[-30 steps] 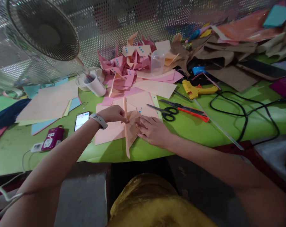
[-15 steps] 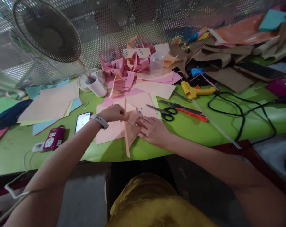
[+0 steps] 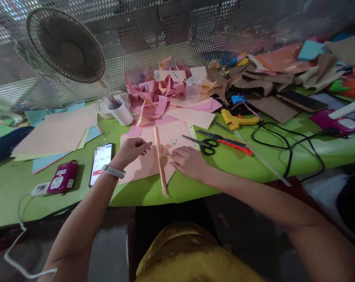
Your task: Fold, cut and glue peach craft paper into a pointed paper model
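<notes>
A long, folded peach paper strip [image 3: 160, 164] stands out over flat peach sheets [image 3: 139, 164] in front of me, with a small folded flap [image 3: 166, 150] at its right side. My left hand [image 3: 132, 152], a light watch on its wrist, hovers just left of the strip. Its thumb and forefinger are slightly apart with nothing visible between them. On the right, my right hand [image 3: 187, 162] has curled fingers at the small flap and seems to grip the folded paper. Its fingertips partly hide the contact. Black scissors [image 3: 208, 145] lie beyond my right hand.
A cutter knife [image 3: 234, 145], glue gun [image 3: 237, 120], glue stick [image 3: 263, 160] and black cable [image 3: 291, 147] lie to the right. A phone [image 3: 101, 163] and purple power socket [image 3: 62, 178] sit left. Behind stand a white cup [image 3: 121, 112], pink folded papers [image 3: 145, 88] and a fan [image 3: 67, 47].
My left hand has let go of the peach paper and drawn back left. The raised flap has dropped toward my right hand, and the strip stands more freely. The view has shifted slightly.
</notes>
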The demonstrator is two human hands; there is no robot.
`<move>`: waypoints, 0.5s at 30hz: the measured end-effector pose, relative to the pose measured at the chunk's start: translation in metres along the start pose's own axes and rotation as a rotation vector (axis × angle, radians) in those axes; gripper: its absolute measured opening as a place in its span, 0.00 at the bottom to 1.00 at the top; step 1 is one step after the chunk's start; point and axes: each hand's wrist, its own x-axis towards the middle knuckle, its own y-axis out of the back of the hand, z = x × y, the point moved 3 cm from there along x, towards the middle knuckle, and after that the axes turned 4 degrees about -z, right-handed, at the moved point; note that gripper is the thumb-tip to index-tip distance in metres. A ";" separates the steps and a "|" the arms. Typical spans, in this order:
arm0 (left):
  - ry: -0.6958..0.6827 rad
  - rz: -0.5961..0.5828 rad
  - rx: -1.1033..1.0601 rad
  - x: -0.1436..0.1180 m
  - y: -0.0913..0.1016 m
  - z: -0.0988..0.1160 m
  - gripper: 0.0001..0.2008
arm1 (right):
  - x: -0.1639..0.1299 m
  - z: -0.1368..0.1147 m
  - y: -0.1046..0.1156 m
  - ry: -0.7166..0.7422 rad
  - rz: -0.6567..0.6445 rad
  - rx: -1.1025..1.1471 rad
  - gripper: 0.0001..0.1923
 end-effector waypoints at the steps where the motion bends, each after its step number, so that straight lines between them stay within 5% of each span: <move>1: -0.003 0.013 -0.015 -0.001 0.000 -0.001 0.18 | 0.002 -0.001 0.000 0.011 0.005 -0.019 0.13; 8: 0.033 0.093 -0.268 -0.004 0.000 -0.007 0.23 | 0.018 0.003 0.024 0.057 0.367 0.030 0.12; 11: 0.100 -0.017 -0.619 -0.004 -0.010 -0.007 0.27 | 0.025 0.002 0.037 0.096 0.508 0.006 0.10; 15: 0.066 -0.170 -0.999 -0.003 -0.026 0.002 0.23 | 0.036 -0.002 0.037 0.195 0.529 -0.118 0.07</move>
